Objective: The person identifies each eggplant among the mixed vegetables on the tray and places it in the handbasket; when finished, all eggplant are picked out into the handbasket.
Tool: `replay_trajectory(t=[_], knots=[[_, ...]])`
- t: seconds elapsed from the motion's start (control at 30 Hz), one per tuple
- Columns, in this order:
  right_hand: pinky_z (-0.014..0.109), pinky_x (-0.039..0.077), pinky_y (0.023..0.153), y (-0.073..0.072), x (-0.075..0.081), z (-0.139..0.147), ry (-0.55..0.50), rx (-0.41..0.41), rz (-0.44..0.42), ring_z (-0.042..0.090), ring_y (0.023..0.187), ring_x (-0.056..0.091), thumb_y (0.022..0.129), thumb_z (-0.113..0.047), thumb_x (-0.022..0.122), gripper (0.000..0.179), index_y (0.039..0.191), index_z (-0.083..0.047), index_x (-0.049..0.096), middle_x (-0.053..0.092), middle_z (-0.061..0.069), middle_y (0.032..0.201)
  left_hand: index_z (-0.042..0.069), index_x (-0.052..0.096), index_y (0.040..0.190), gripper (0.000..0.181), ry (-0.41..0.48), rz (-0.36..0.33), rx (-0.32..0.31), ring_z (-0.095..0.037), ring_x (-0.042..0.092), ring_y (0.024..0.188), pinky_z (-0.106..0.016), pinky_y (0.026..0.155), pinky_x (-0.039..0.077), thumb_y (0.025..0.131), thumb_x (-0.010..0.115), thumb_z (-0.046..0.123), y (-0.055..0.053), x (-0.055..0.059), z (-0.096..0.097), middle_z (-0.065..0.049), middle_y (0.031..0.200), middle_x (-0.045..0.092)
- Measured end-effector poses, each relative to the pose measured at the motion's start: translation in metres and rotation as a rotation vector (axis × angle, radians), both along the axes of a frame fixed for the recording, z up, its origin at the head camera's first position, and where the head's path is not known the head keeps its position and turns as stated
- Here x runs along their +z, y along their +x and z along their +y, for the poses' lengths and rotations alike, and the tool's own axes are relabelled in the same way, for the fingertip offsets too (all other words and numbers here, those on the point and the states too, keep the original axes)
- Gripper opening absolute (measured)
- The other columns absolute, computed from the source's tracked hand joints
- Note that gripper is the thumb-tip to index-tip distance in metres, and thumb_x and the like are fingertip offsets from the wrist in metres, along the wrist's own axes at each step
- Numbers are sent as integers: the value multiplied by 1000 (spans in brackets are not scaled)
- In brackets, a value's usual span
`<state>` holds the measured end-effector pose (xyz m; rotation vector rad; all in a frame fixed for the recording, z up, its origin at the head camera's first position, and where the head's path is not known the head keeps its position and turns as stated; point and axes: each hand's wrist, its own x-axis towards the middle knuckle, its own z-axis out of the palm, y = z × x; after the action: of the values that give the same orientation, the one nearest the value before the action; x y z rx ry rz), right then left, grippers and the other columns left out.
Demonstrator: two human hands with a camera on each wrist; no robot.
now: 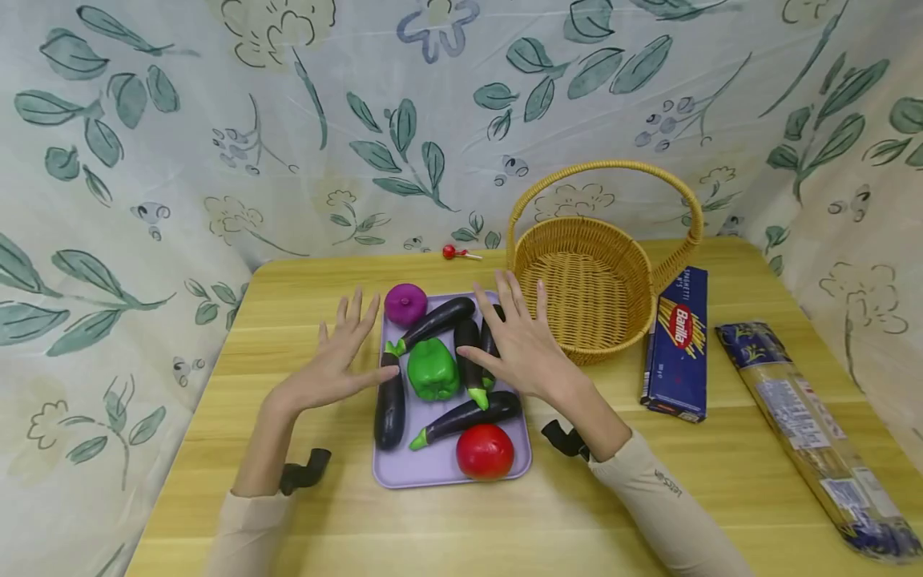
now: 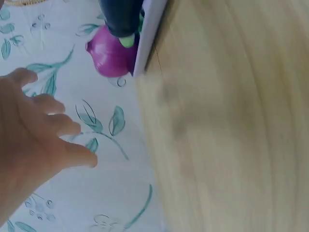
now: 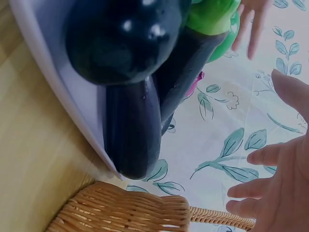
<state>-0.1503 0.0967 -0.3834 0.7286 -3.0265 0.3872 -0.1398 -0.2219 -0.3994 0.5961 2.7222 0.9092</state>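
Note:
Both hands hover with fingers spread over a lilac tray (image 1: 447,473). My left hand (image 1: 335,361) is over its left edge, near a purple onion (image 1: 405,304) and an upright-lying eggplant (image 1: 390,409). Over the tray's right side is my right hand (image 1: 521,340), partly covering an eggplant (image 1: 490,344) there. Also on the tray lie a green bell pepper (image 1: 433,369), a red tomato (image 1: 485,452) and more eggplants (image 1: 472,417). Neither hand holds anything. In the right wrist view, dark eggplants (image 3: 133,130) fill the tray's near end, with the right hand (image 3: 275,179) beside them.
A wicker basket (image 1: 584,296) with a tall handle stands behind the right hand. Right of it lie a blue spaghetti box (image 1: 676,344) and a long clear pasta bag (image 1: 815,433). A red lollipop (image 1: 450,252) lies at the table's back edge, before a leaf-patterned cloth (image 1: 404,152).

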Motion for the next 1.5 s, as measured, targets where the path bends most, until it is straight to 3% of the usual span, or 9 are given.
replay_trajectory(t=[0.13, 0.23, 0.47, 0.77, 0.93, 1.5], knots=[[69, -15, 125, 1, 1, 1, 0, 10, -2, 38, 163, -5, 100, -68, 49, 96, 167, -14, 9, -6, 22, 174, 30, -11, 166, 135, 90, -113, -82, -35, -32, 156, -79, 116, -18, 78, 91, 36, -3, -5, -22, -3, 170, -32], [69, -14, 125, 2, 1, 1, 8, 10, 2, 39, 163, -3, 100, -68, 49, 95, 167, -14, 10, -4, 22, 174, 24, -11, 167, 143, 124, -171, -118, -41, -31, 155, -79, 115, -18, 71, 96, 28, -6, -11, -30, -9, 169, -32], [69, -14, 125, 3, 1, 3, 15, 27, 5, 39, 163, -2, 100, -67, 50, 94, 167, -12, 12, -2, 23, 174, 21, -16, 165, 153, 6, -263, -83, -53, -23, 154, -80, 116, -11, 64, 98, 33, -8, -26, -35, -24, 167, -29], [69, -16, 125, 6, 2, 6, -2, 42, -3, 40, 163, -3, 101, -64, 51, 94, 167, -12, 12, -3, 22, 174, 17, -7, 167, 154, -131, -245, -79, -56, -23, 152, -83, 114, -11, 58, 99, 42, -10, -34, -27, -33, 165, -25], [69, -13, 125, 8, 1, 6, -5, 43, 6, 40, 163, 0, 101, -64, 52, 92, 167, -11, 15, -3, 22, 174, 17, -7, 167, 154, -155, -282, -82, -54, -26, 152, -81, 115, -13, 57, 99, 43, -11, -37, -27, -32, 165, -26], [70, -13, 125, 11, 1, 5, -5, 62, -8, 41, 162, 0, 101, -60, 54, 90, 166, -10, 17, -4, 22, 174, 17, -11, 166, 157, -245, -294, -83, -54, -25, 153, -80, 117, -11, 58, 98, 49, -13, -38, -22, -33, 165, -26]])
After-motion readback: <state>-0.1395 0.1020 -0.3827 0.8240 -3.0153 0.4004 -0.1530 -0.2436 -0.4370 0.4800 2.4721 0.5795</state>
